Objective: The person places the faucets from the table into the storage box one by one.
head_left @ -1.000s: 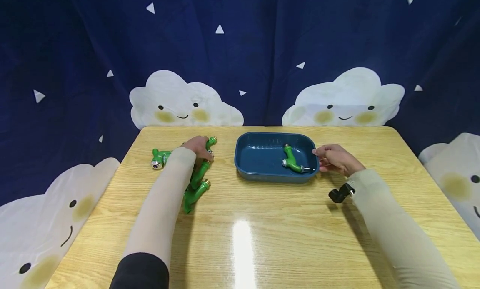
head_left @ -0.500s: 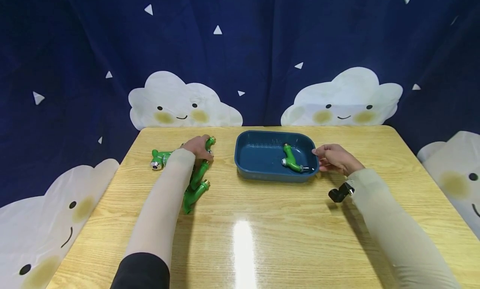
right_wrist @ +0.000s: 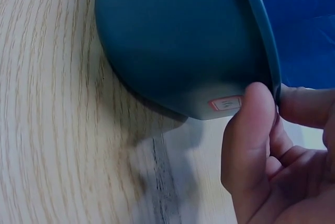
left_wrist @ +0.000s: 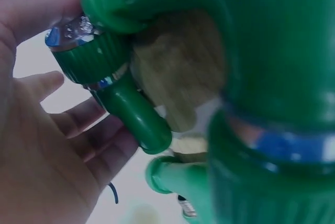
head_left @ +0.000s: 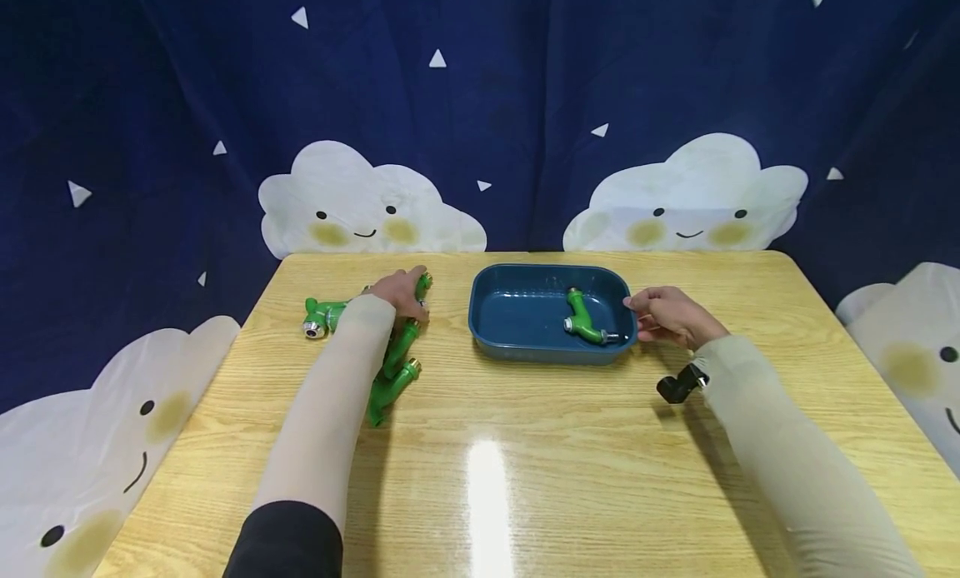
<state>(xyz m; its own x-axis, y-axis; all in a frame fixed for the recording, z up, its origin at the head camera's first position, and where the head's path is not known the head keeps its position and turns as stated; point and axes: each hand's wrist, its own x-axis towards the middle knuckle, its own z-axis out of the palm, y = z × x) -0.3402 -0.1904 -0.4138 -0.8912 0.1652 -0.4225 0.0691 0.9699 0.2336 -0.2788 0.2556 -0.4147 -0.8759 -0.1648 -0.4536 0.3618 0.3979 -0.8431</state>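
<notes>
On the left of the table, my left hand (head_left: pixel 393 293) reaches over a green tap (head_left: pixel 423 286) with a brass threaded end. In the left wrist view, thumb and curled fingers lie on either side of that green tap (left_wrist: pixel 131 114), near its chrome collar. Closer to me lie two more green taps, one (head_left: pixel 401 351) just below the hand and another (head_left: pixel 393 388) under the forearm. My right hand (head_left: pixel 671 316) pinches the right rim of a blue plastic bin (head_left: pixel 517 320) between thumb and fingers. Inside the bin's right half rests one green tap (head_left: pixel 581 320) with a chrome spout.
Another green tap (head_left: pixel 324 316) lies left of my left forearm, partly covered by the sleeve. The wooden table (head_left: pixel 585 461) ends at a dark blue curtain (head_left: pixel 517 103) with cloud faces. A black wrist camera (head_left: pixel 681 385) hangs below my right wrist.
My left hand has shifted slightly, its index finger reaching farther along the tap toward the brass end. The right hand and the bin have stayed in place.
</notes>
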